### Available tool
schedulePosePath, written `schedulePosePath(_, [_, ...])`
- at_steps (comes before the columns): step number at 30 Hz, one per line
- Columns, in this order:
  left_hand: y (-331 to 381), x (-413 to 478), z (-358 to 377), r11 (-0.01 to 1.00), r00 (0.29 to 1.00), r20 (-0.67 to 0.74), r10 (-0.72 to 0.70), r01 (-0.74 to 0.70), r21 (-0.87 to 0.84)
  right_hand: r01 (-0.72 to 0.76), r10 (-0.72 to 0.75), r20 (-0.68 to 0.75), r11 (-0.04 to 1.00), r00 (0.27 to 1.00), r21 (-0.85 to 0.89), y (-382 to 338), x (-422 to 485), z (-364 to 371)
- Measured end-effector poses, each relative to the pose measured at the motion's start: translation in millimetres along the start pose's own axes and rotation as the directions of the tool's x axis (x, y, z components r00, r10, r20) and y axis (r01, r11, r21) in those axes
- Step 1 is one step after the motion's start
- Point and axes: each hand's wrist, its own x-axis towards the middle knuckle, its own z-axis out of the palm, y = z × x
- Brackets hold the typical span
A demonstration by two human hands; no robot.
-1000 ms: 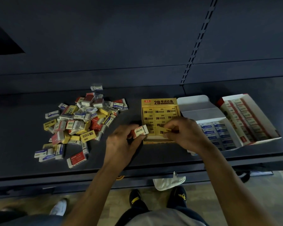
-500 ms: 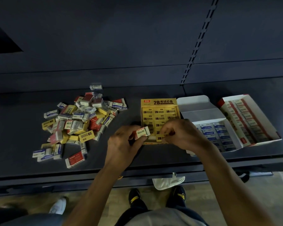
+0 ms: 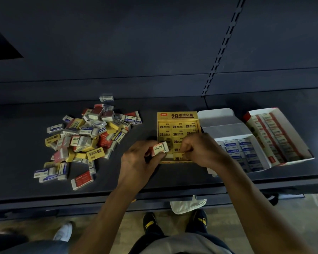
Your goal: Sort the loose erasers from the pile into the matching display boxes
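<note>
A pile of loose erasers (image 3: 84,138) in yellow, blue and red sleeves lies on the dark shelf at the left. My left hand (image 3: 138,162) holds a red-and-white eraser (image 3: 160,148) just left of the yellow display box (image 3: 177,117). My right hand (image 3: 202,149) is over that box's near rows, fingers curled and pinching a yellow eraser (image 3: 179,155) down among the packed ones. To the right stand the blue-eraser box (image 3: 226,129), lid flap open, and the red-eraser box (image 3: 275,134).
The shelf's front edge (image 3: 99,197) runs below my hands. A slotted upright (image 3: 222,46) rises on the back panel. Below the shelf are my shoes, a white object (image 3: 188,205) on the floor, and another person's white shoe (image 3: 63,231).
My right hand has shifted slightly toward the near rows of the yellow box. My left hand, still holding the red-and-white eraser, has edged closer to the box.
</note>
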Motion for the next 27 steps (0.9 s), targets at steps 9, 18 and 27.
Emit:
schedulePosePath(9, [9.2,4.9,3.3,1.000,1.000,0.007,-0.007,0.007,0.000,-0.053,0.050,-0.034,0.994,0.998,-0.092,2.5,8.4,7.3])
schedulePosePath(18, [30.1,13.8,13.0,0.987,0.992,-0.030,-0.123,0.120,-0.109,0.143,-0.124,-0.115,0.975,0.986,0.169,-0.1,-14.1,1.2])
schedulePosePath(27, [71.6,25.9,36.9,0.964,0.996,0.015,-0.084,0.085,-0.252,0.130,0.019,-0.330,0.896,0.944,0.425,17.5,-34.4,-16.0])
